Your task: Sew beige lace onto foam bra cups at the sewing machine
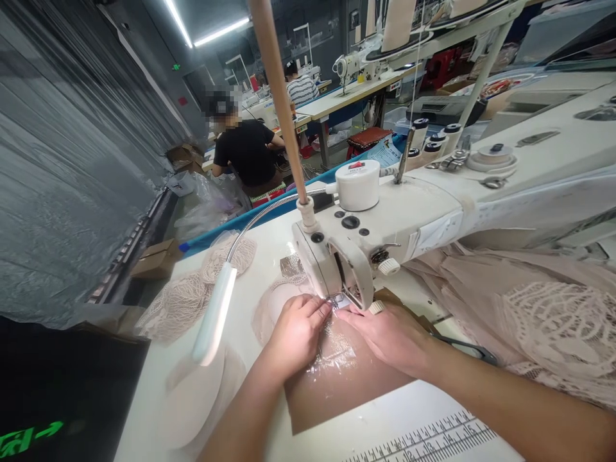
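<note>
Both hands work close to the needle of a white sewing machine (317,263). My left hand (298,333) has its fingers bent and pressed together on a beige fabric cup (272,305) with a lace-like edge, just left of the presser foot (338,300). From the other side, my right hand (389,333) holds its fingertips close to the foot, thumb and forefinger together on the work. What lies between the right fingers is mostly hidden by the hand and machine head. Under both hands is a brown sheet (346,401) with shiny clear film over it.
A lit gooseneck lamp (216,314) hangs left. Beige lace pieces (180,301) and smooth cups (192,404) lie on the table's left side. Lace fabric (553,321) is heaped right, beside a dark-handled tool (469,350). A printed ruler (423,443) marks the front. A person (245,151) sits beyond.
</note>
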{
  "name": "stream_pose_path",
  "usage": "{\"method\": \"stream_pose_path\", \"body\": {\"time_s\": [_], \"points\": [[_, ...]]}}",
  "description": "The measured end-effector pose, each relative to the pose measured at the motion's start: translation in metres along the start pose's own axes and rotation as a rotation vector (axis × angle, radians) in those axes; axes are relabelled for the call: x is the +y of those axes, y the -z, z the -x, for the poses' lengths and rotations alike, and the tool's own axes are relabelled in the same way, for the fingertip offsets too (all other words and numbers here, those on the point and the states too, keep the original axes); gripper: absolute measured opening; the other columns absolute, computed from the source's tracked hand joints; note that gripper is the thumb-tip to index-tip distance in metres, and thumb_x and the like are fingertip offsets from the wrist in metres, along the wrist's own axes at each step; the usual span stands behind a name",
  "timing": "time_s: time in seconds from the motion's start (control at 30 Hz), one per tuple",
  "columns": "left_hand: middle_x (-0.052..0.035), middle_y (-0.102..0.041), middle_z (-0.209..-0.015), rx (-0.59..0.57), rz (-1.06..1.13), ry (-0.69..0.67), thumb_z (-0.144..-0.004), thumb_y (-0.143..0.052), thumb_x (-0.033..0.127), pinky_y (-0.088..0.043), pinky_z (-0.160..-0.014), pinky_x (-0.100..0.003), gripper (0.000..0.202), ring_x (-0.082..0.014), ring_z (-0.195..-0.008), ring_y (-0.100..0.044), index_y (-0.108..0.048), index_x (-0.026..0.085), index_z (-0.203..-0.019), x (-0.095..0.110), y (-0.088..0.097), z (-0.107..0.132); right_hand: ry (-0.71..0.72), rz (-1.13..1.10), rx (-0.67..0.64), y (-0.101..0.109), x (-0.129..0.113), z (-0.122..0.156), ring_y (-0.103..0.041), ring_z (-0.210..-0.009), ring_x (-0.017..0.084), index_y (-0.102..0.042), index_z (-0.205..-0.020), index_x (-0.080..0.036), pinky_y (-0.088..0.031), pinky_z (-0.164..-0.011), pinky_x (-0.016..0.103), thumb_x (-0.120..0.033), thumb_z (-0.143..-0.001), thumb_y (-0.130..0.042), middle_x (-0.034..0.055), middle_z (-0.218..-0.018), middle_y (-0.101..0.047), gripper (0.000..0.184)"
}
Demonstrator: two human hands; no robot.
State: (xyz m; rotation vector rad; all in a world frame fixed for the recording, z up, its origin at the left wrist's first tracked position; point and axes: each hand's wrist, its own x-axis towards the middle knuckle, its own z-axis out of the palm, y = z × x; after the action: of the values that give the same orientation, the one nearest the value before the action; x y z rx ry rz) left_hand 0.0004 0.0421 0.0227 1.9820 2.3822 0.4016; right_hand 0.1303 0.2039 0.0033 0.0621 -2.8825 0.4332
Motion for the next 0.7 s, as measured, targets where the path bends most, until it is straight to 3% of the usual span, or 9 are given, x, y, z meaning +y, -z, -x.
{"method": "stream_pose_path", "body": {"time_s": [0.23, 0.43, 0.7], "points": [[-0.0105, -0.063, -0.112, 0.002, 0.006, 0.025, -0.086, -0.044, 0.009, -0.045, -0.083, -0.042, 0.040, -0.0258, -0.095, -0.053, -0.056, 0.020, -0.123, -0.001, 0.000, -0.002, -0.013, -0.039, 0.001, 0.000, 0.001, -0.002, -0.058, -0.078, 0.018, -0.067, -0.109, -0.022, -0.041, -0.066, 0.027, -0.008, -0.081, -0.040, 0.0072, -0.092, -0.067, 0.041], [-0.0108, -0.065, -0.107, 0.087, -0.008, -0.001, -0.086, -0.041, 0.007, -0.048, -0.078, -0.041, 0.042, -0.0254, -0.092, -0.054, -0.056, 0.021, -0.123, 0.000, -0.005, 0.003, -0.012, -0.010, -0.018, 0.009, -0.002, -0.002, -0.054, -0.070, 0.017, -0.067, -0.099, -0.022, -0.035, -0.060, 0.027, -0.013, -0.081, -0.044, 0.0039, -0.078, -0.063, 0.031], [-0.0135, -0.065, -0.113, 0.199, -0.120, -0.128, -0.088, -0.041, 0.010, -0.053, -0.080, -0.041, 0.037, -0.0263, -0.097, -0.059, -0.058, 0.017, -0.120, -0.008, -0.015, 0.001, 0.013, 0.073, 0.029, 0.012, -0.002, -0.001, -0.051, -0.065, 0.016, -0.063, -0.085, -0.022, -0.031, -0.057, 0.029, -0.019, -0.079, -0.048, 0.0004, -0.076, -0.060, 0.016]]}}
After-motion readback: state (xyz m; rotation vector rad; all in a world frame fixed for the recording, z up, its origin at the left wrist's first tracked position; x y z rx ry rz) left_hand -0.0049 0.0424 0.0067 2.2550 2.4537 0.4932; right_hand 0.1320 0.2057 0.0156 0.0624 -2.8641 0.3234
